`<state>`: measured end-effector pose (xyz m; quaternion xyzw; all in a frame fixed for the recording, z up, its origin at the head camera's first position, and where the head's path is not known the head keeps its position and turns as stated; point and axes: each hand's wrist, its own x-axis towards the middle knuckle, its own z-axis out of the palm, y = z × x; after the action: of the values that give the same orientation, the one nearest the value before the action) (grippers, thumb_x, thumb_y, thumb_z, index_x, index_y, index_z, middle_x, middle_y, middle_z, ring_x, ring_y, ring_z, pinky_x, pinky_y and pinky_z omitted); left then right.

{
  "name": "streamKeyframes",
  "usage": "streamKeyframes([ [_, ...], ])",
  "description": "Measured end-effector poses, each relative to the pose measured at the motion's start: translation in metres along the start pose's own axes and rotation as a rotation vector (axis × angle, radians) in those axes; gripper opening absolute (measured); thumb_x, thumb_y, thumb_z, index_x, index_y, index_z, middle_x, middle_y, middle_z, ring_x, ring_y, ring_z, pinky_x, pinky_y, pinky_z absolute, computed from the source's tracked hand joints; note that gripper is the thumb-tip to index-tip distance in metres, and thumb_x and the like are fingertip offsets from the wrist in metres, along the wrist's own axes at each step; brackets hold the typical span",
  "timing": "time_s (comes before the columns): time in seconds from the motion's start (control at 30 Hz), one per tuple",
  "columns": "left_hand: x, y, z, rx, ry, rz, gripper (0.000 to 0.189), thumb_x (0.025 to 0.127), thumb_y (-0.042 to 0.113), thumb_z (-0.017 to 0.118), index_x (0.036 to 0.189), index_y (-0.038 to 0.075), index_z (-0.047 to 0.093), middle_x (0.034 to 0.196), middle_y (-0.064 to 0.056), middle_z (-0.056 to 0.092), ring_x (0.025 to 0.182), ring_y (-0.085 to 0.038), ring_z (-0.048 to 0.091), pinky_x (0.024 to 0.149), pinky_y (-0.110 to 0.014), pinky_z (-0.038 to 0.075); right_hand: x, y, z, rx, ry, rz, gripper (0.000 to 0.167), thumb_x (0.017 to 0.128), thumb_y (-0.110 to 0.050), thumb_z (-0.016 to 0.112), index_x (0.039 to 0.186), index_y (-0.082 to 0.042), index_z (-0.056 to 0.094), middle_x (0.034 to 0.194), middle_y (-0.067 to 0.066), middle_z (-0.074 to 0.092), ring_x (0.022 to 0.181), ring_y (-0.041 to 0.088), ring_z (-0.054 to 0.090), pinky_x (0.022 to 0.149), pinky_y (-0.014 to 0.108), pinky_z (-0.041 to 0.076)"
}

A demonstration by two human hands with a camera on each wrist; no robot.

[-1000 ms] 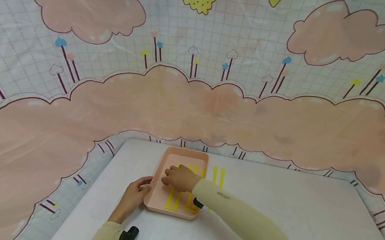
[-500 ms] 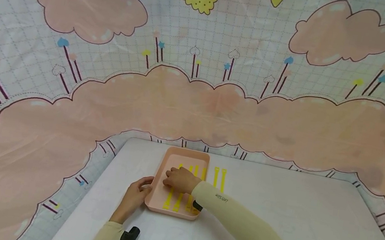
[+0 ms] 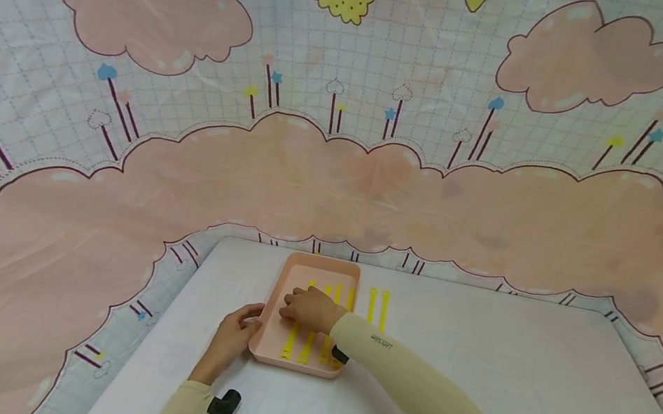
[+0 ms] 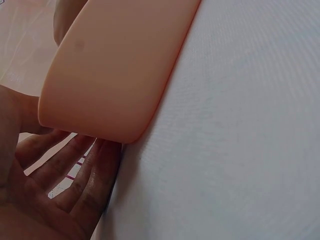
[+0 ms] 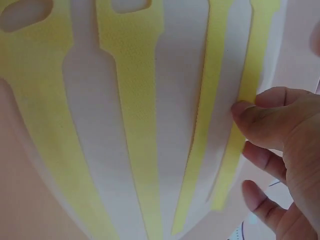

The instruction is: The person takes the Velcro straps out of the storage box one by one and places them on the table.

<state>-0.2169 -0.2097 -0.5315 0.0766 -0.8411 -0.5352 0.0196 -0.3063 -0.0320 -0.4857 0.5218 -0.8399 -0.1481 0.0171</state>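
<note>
"White tabletop (image 3: 505, 373) below. Where's the slotted yellow strap (image 5: 233, 156)?"
"At the right hand (image 3: 312, 309): I see thumb and forefinger pinching it, long axis crossing the fingertips. Three more straps (image 5: 137, 100) lie beneath palm and wrist; farther left, the left hand (image 3: 232, 338), loosely spread, touches the peach tray (image 3: 300, 272) holding them all."

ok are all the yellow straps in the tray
No, two yellow straps lie on the white table beside the tray.
</note>
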Motion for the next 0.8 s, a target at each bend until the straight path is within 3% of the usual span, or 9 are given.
streamKeyframes([
  [0.27,0.001,-0.001,0.0,-0.008,-0.002,0.015,0.039,0.096,0.004,0.056,0.134,0.004,0.057,0.133,-0.019,0.061,0.109,-0.028,0.065,0.079,-0.029,0.054,0.0,0.003,0.001,-0.044,0.063,-0.024,0.015,0.096,-0.021,0.062,0.109,-0.03,0.065,0.103,-0.008,0.062,0.094,0.011,0.053,0.075,0.023,0.044],
  [0.57,0.003,-0.004,-0.002,-0.002,0.0,0.028,0.037,0.095,0.006,0.057,0.133,0.005,0.059,0.13,-0.018,0.063,0.104,-0.026,0.065,0.076,-0.024,0.051,-0.009,0.006,-0.016,0.069,0.1,0.049,0.022,0.103,-0.032,0.048,0.114,-0.028,0.066,0.111,-0.007,0.063,0.098,0.011,0.055,0.081,0.024,0.048],
  [0.8,0.003,-0.005,-0.003,0.0,0.002,0.031,0.038,0.095,0.007,0.058,0.132,0.006,0.059,0.129,-0.017,0.063,0.102,-0.024,0.065,0.076,-0.023,0.05,-0.021,0.009,-0.027,0.09,0.201,0.048,0.017,0.102,-0.028,0.05,0.105,-0.024,0.067,0.102,-0.007,0.063,0.093,0.012,0.057,0.078,0.024,0.048],
])
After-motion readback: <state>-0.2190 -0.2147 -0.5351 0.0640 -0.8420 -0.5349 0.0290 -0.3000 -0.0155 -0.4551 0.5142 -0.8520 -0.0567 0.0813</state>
